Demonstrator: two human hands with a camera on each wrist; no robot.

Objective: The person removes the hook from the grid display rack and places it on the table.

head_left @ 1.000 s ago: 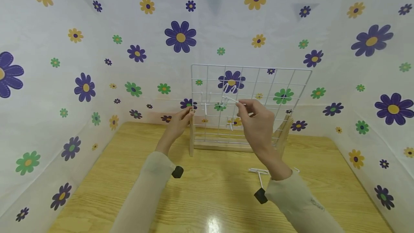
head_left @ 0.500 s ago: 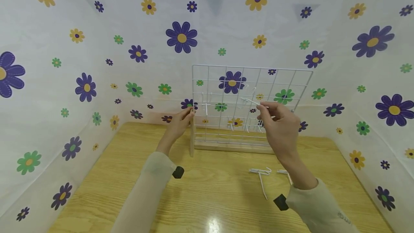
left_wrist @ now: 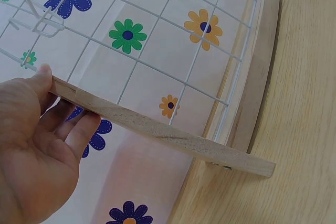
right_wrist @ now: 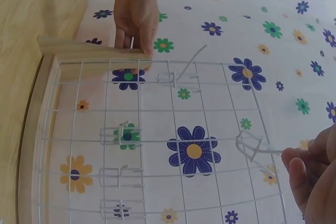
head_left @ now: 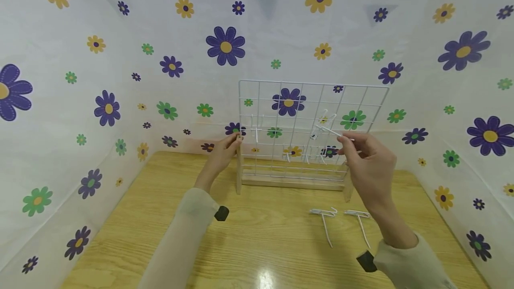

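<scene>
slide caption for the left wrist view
Left hand holding the wooden side post of a white wire grid with hooks.

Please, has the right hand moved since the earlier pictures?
Yes. Against the white wire grid in the head view, the right hand, pinching a white wire hook, has moved rightward.

Between the sleeves (head_left: 176,235) the surface (head_left: 273,231) gives a free lane to the base bar (head_left: 293,183). There the grid (head_left: 296,119) bars the way to the back edge, the cloth (head_left: 192,30) behind it. The hung hook (head_left: 256,135) at the grid's upper left and three low hooks (head_left: 307,158) stick out forward; the wires between hung hook and held hook (head_left: 330,130) can be reached straight on. The left hand (head_left: 223,150) blocks the left post (head_left: 239,171); the right hand (head_left: 369,159) stands before the grid's right end. Two loose hooks (head_left: 323,212) obstruct a low pass to the right post (head_left: 347,189). Above the grid's top edge a hand could cross.
</scene>
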